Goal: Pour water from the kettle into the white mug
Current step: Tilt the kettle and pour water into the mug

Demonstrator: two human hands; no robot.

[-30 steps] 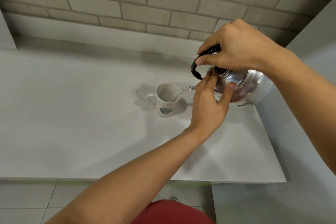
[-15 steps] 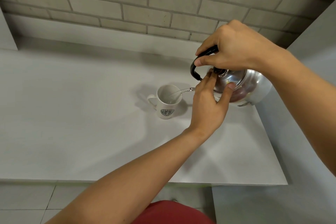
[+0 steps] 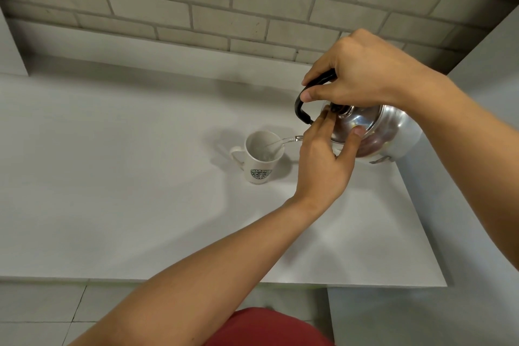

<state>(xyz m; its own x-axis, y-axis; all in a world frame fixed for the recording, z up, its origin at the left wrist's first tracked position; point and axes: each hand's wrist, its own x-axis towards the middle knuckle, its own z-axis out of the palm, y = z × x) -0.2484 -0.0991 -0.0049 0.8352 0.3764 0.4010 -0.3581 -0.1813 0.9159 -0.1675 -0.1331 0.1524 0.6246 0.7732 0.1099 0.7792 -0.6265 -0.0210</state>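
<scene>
A white mug (image 3: 259,159) with a green logo stands upright on the white counter (image 3: 126,177), handle to the left. A shiny metal kettle (image 3: 390,135) is tilted toward it from the right, held above the counter. My right hand (image 3: 362,78) grips its black handle from above. My left hand (image 3: 325,163) presses fingers and thumb against the kettle's lid, hiding the spout. A thin clear stream of water (image 3: 280,143) arcs from behind that hand into the mug.
A grey brick wall (image 3: 224,3) runs behind the counter. A light panel (image 3: 483,121) rises at the right, close to the kettle. The counter's front edge (image 3: 168,279) lies near me, with tiled floor below.
Almost nothing differs: the kettle stays tilted and water keeps running into the mug. Both hands hold the same grip.
</scene>
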